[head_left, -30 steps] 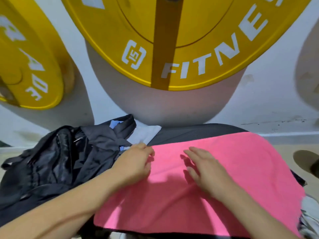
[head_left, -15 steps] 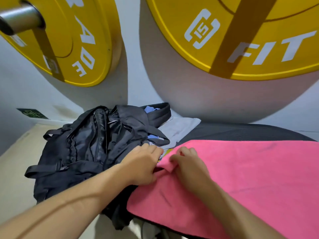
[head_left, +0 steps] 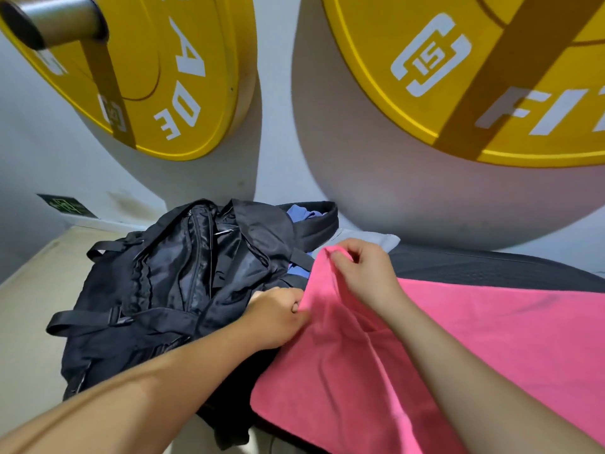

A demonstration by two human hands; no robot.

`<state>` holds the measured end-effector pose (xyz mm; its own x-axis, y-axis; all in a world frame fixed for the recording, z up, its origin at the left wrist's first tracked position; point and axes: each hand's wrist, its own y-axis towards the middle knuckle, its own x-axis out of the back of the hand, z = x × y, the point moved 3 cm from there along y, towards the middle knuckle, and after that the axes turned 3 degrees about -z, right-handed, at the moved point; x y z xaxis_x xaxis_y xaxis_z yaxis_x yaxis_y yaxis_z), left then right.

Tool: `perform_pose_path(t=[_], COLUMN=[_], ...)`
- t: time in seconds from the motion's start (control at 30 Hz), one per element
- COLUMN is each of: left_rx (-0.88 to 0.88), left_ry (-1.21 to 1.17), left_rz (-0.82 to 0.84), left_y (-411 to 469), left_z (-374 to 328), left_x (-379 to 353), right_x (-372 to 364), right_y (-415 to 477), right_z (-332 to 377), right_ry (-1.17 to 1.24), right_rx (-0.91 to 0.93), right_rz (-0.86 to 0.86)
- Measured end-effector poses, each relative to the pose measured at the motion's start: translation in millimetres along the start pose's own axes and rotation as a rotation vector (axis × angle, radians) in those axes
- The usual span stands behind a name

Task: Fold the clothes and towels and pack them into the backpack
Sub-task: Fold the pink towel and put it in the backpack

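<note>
A pink towel (head_left: 510, 339) lies spread over a black padded bench (head_left: 491, 267). My right hand (head_left: 366, 273) pinches its far left corner and holds it raised off the bench. My left hand (head_left: 278, 316) grips the towel's left edge a little lower, close to me. A black backpack (head_left: 170, 290) lies to the left of the towel, its top unzipped, with blue cloth (head_left: 302, 213) showing at its far side. A pale grey garment (head_left: 376, 239) lies behind the raised corner.
Two big yellow weight plates hang on the white wall, one at left (head_left: 183, 77) on a steel bar (head_left: 55, 18) and one at right (head_left: 491, 77). Beige floor (head_left: 29, 322) lies left of the backpack.
Both hands have taken hold of the towel's left edge; the right hand has lifted the corner up off the bench. The view has swung left toward the backpack.
</note>
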<state>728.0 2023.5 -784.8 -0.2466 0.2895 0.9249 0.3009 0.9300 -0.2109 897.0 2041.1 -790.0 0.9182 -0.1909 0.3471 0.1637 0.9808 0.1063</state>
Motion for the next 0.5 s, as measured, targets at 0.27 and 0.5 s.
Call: perform_pose_path(t=[0.27,0.5], left_rx=[0.097,-0.093], left_ry=[-0.312,-0.262], left_rz=[-0.095,-0.014], left_y=[-7,-23], left_z=[14,5], left_x=[16,10], right_x=[-17,-47], right_y=[35,47], right_z=[12,14], right_ry=[-0.37,0.239], right_rx=[-0.018,-0.263], right_rz=[-0.043,-0.019])
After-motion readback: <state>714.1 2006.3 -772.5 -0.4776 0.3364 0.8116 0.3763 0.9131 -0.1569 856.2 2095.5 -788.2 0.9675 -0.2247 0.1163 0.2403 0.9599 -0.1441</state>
